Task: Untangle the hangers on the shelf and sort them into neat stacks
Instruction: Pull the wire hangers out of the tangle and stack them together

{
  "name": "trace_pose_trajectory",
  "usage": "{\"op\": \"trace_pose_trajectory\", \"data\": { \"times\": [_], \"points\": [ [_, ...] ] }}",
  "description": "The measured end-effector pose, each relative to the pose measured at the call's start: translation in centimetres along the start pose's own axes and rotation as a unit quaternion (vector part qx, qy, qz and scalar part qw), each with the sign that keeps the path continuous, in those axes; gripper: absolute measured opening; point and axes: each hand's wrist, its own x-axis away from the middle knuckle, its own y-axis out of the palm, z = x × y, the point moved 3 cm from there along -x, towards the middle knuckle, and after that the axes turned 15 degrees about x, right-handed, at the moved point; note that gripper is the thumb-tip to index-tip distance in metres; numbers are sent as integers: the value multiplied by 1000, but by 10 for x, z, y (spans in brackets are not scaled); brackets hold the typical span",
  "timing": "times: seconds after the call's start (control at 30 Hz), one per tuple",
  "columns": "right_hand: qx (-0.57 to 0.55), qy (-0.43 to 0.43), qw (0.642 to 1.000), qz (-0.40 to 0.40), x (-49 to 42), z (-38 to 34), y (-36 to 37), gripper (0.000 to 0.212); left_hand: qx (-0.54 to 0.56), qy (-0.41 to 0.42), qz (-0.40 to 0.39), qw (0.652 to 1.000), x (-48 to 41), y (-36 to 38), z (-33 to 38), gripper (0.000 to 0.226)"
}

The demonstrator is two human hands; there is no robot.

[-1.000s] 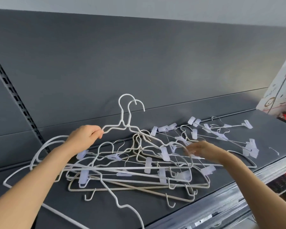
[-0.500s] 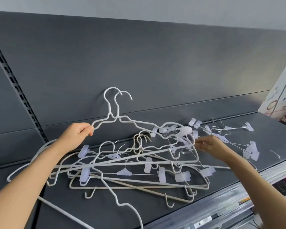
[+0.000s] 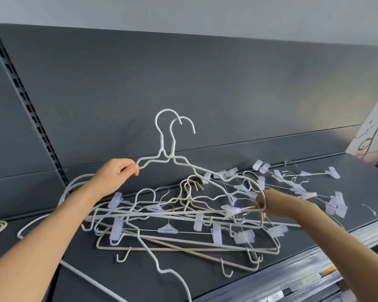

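Held up off the heap, 2 white hangers [image 3: 168, 159], side by side, hooks upward against the dark grey back panel [image 3: 205, 83]. Pinched at the left shoulder by the left hand [image 3: 116, 175], thumb and curled fingers closed on the wire. At the far bend of the pair, the right hand [image 3: 271, 203], fingers curled in among the wires; which wire pinched, impossible to tell, with a clip hanger's metal rod meeting the same spot.

Below and between both hands, on the grey shelf [image 3: 96, 269], the tangle [image 3: 168, 228]: beige and white wire hangers crossed flat over each other, pale clip hangers threaded through, several hooks pointing toward the shelf's front edge. Further right on the same shelf, a looser spread of clip hangers [image 3: 336, 205], thin metal rods with translucent clips, reaching the tangle's right side.

Behind the left forearm, curved white hangers [image 3: 74, 182] lying near the shelf's back. At the far left edge, part of a beige hanger [image 3: 2, 224], apart from the rest. Left of the panel, a slotted upright [image 3: 31, 114]. At the right edge, a printed white box [image 3: 375, 136].
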Motion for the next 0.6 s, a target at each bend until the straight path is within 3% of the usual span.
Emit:
{"op": "trace_pose_trajectory", "data": {
  "times": [0.23, 0.37, 0.43, 0.53, 0.6],
  "points": [
    [-15, 48, 998, -38, 1, 10, 2, 28, 48, 2, -33, 998, 3, 10, 5, 36],
    [-85, 28, 996, 15, 7, 12, -4, 39, 61, -29, -53, 996, 4, 7, -1, 32],
    [-109, 18, 993, 43, 9, 10, -6, 33, 69, -34, -58, 995, 5, 7, -3, 30],
    [-57, 14, 997, 43, 6, 6, -4, 19, 61, -30, -73, 995, 7, 12, 1, 26],
    [-40, 29, 998, 39, 6, 7, -1, 33, 49, -31, -77, 995, 8, 16, 2, 30]
  ]
}}
